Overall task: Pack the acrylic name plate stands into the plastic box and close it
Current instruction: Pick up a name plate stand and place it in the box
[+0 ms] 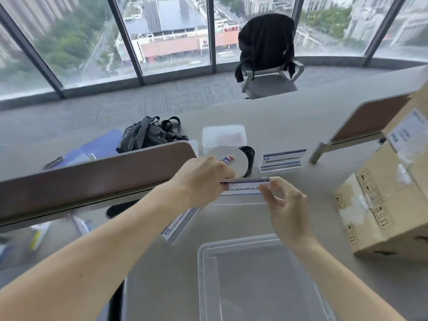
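While raised above the worktop point(301, 126), name plate stand point(245, 184) gripped at both ends by left hand point(203, 179) and right hand point(286, 200); plastic box point(259, 286) below, lid off.

no text is legible at this resolution. the name plate stand point(281, 159) upright on the desk, the stand point(245, 186) held between the hands and the stand point(179, 224) lying flat each carry a blue-and-white printed insert whose characters are too blurred to read. the cardboard box point(379, 205) bears black handling pictograms and a white label point(410, 128) with unreadable print.
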Action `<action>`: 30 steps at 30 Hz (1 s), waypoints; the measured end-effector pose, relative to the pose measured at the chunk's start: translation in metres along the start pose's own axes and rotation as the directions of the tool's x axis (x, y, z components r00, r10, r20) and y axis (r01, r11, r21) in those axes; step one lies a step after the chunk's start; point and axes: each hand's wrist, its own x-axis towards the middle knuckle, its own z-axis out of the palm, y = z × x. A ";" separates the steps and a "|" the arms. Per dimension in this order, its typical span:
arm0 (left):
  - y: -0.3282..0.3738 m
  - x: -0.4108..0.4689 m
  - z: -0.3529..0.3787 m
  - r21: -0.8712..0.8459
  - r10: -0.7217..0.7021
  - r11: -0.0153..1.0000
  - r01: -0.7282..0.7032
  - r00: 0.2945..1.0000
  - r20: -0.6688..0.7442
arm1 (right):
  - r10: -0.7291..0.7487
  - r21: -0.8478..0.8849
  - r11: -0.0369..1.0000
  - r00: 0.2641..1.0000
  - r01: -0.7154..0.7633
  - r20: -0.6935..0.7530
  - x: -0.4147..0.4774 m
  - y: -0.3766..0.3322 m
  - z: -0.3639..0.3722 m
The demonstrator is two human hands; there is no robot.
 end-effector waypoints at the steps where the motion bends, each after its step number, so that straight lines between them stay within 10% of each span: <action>1: -0.005 -0.008 -0.008 -0.005 -0.014 1.000 0.014 1.000 -0.008 | 0.065 0.044 0.997 0.998 -0.064 -0.014 -0.007 -0.002 0.006; 4: -0.025 -0.034 -0.036 -0.169 -0.065 0.984 0.056 0.997 -0.047 | 0.492 0.410 0.749 0.851 -0.521 0.183 -0.030 -0.025 0.036; 8: -0.061 -0.075 -0.069 -0.465 -0.161 0.873 0.145 0.987 0.006 | 0.430 0.667 0.373 0.757 -0.645 0.492 -0.066 -0.087 0.094; 15: -0.160 -0.187 -0.072 -0.533 -0.251 0.784 0.318 0.948 0.195 | 0.432 0.486 0.616 0.782 -0.620 0.450 -0.129 -0.161 0.202; 30: -0.310 -0.397 0.018 -0.573 -0.540 0.469 0.672 0.732 0.416 | 0.462 0.131 0.709 0.597 -0.693 0.656 -0.262 -0.197 0.402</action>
